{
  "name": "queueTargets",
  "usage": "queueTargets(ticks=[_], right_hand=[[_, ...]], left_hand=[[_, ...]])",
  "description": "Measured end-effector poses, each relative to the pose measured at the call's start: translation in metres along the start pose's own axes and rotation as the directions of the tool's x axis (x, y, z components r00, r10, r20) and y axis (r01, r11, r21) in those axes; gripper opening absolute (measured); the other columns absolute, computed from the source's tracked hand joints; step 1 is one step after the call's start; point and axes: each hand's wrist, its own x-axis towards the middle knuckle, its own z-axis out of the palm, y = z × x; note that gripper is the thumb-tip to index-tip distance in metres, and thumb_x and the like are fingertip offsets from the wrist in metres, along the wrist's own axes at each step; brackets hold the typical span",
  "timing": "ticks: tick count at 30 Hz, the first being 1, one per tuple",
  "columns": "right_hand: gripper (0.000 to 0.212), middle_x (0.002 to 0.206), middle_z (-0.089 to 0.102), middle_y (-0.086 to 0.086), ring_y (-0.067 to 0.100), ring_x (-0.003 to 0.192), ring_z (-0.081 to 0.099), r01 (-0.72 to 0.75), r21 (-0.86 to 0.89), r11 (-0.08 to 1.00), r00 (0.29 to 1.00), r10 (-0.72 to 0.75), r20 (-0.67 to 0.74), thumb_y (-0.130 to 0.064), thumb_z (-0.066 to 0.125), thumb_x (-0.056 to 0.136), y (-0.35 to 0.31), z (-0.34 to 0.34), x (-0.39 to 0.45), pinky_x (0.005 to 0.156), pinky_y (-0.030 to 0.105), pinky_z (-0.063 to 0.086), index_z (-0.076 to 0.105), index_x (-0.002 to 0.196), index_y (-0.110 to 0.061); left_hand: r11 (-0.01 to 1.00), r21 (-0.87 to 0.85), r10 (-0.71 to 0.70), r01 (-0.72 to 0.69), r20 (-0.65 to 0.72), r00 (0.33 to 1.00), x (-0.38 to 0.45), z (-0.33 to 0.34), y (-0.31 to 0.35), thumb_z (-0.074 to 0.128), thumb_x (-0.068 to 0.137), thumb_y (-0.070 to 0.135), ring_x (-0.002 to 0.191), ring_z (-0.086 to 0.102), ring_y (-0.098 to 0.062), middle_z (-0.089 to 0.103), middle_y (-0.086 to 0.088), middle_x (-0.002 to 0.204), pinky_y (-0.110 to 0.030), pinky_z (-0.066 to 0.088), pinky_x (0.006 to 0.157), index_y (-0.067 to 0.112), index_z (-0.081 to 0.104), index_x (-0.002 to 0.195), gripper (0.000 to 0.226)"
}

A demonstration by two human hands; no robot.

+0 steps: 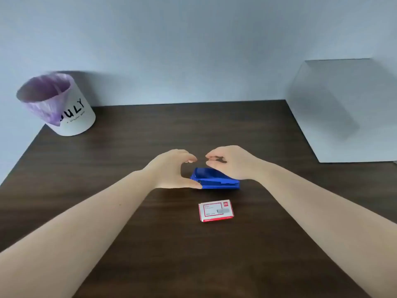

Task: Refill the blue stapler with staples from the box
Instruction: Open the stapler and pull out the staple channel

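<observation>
While both hands hover uncurled, grasping nothing: left (171,168), right (231,163) | glossy blue plastic stapler (214,179) flat mid-surface (129,147), closed | red-and-white cardboard staple box (216,210) just nearer, shut

Stapler (214,179) lies at centre of tabletop (129,147); staple box (216,211) just beside it at 6 o'clock. Bin (59,104) stands at 10 o'clock, panel (343,110) at 2 o'clock. Left hand (171,168) at stapler's 9 o'clock, right hand (232,162) over its 1 o'clock end.

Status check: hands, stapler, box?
Left hand and right hand open, around stapler on table. Box shut, untouched. Nothing in the way.
</observation>
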Motion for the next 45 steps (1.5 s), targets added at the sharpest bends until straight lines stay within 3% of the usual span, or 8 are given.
queueTargets(ticks=[3, 8, 12, 24, 32, 35, 38, 45], right_hand=[[0.037, 0.124, 0.065, 0.001, 0.014, 0.111, 0.059, 0.073, 0.004, 0.997, 0.996, -0.072, -0.057, -0.034, 0.049, 0.094, 0.005, 0.014, 0.005, 0.088, 0.018, 0.040, 0.058, 0.126, -0.017], [0.038, 0.120, 0.066, -0.004, 0.005, 0.102, 0.056, 0.215, -0.022, 0.976, 0.963, -0.216, -0.160, -0.036, 0.052, 0.092, 0.012, 0.036, 0.002, 0.082, 0.012, 0.041, 0.059, 0.125, -0.020], [0.039, 0.117, 0.066, -0.003, 0.013, 0.103, 0.058, 0.261, -0.135, 0.956, 0.920, -0.289, -0.264, -0.037, 0.053, 0.091, 0.021, 0.051, -0.009, 0.086, 0.022, 0.043, 0.057, 0.127, -0.021], [0.037, 0.109, 0.066, 0.004, 0.023, 0.099, 0.059, 0.222, -0.221, 0.950, 0.929, -0.275, -0.249, -0.030, 0.063, 0.083, 0.014, 0.060, -0.016, 0.088, 0.038, 0.049, 0.060, 0.117, -0.016], [0.030, 0.102, 0.062, 0.003, 0.021, 0.088, 0.055, 0.234, -0.214, 0.948, 0.917, -0.288, -0.275, -0.026, 0.062, 0.086, 0.012, 0.058, -0.010, 0.071, 0.027, 0.040, 0.057, 0.111, -0.011], [0.029, 0.093, 0.059, -0.002, 0.016, 0.080, 0.052, 0.265, -0.034, 0.964, 0.859, -0.252, -0.445, -0.026, 0.067, 0.084, 0.018, 0.045, -0.018, 0.065, 0.019, 0.039, 0.058, 0.108, -0.013], [0.028, 0.098, 0.066, -0.003, 0.015, 0.090, 0.062, 0.300, 0.196, 0.934, 0.833, -0.156, -0.531, -0.024, 0.070, 0.081, 0.035, 0.032, -0.030, 0.082, 0.027, 0.048, 0.060, 0.106, -0.017], [0.025, 0.111, 0.063, 0.022, 0.030, 0.104, 0.066, 0.349, 0.743, 0.571, 0.901, 0.014, -0.434, -0.003, 0.057, 0.089, 0.091, 0.027, -0.057, 0.085, 0.047, 0.057, 0.049, 0.112, 0.003]], left_hand=[[1.000, 0.008, 0.015, -0.015, -0.022, 1.000, 0.002, 0.026, -0.011, 0.070, 0.063, 0.063, 0.119, 0.051, -0.015, 0.056, 0.009, 0.129, -0.034, 0.044, 0.098, 0.027, 0.053, 0.126, 0.074], [0.982, -0.148, 0.066, -0.116, -0.308, 0.949, 0.001, 0.068, -0.030, 0.067, 0.060, 0.065, 0.106, 0.054, -0.010, 0.056, 0.012, 0.115, -0.032, 0.048, 0.092, 0.028, 0.061, 0.116, 0.067], [0.982, -0.117, 0.085, -0.149, -0.429, 0.899, -0.004, 0.083, -0.031, 0.060, 0.066, 0.063, 0.100, 0.056, -0.007, 0.062, 0.014, 0.108, -0.032, 0.049, 0.089, 0.028, 0.066, 0.108, 0.055], [0.991, -0.125, -0.014, -0.047, -0.443, 0.897, -0.025, 0.093, -0.014, 0.062, 0.078, 0.050, 0.102, 0.058, -0.009, 0.066, 0.014, 0.109, -0.037, 0.049, 0.090, 0.033, 0.065, 0.107, 0.034], [0.993, -0.104, -0.003, -0.049, -0.450, 0.893, -0.020, 0.092, -0.013, 0.062, 0.080, 0.046, 0.109, 0.054, -0.008, 0.062, 0.014, 0.117, -0.033, 0.046, 0.091, 0.030, 0.064, 0.112, 0.036], [0.995, -0.095, -0.013, -0.037, -0.476, 0.879, -0.019, 0.092, -0.013, 0.064, 0.080, 0.044, 0.109, 0.055, -0.011, 0.062, 0.010, 0.118, -0.032, 0.046, 0.094, 0.024, 0.066, 0.112, 0.037], [0.995, -0.096, -0.011, -0.039, -0.470, 0.882, -0.019, 0.093, -0.012, 0.064, 0.080, 0.044, 0.110, 0.055, -0.012, 0.062, 0.010, 0.119, -0.034, 0.046, 0.095, 0.024, 0.066, 0.112, 0.038], [0.996, -0.085, -0.002, -0.042, -0.463, 0.886, -0.020, 0.092, -0.010, 0.064, 0.081, 0.041, 0.112, 0.055, -0.015, 0.063, 0.007, 0.120, -0.033, 0.046, 0.095, 0.020, 0.065, 0.115, 0.040]])
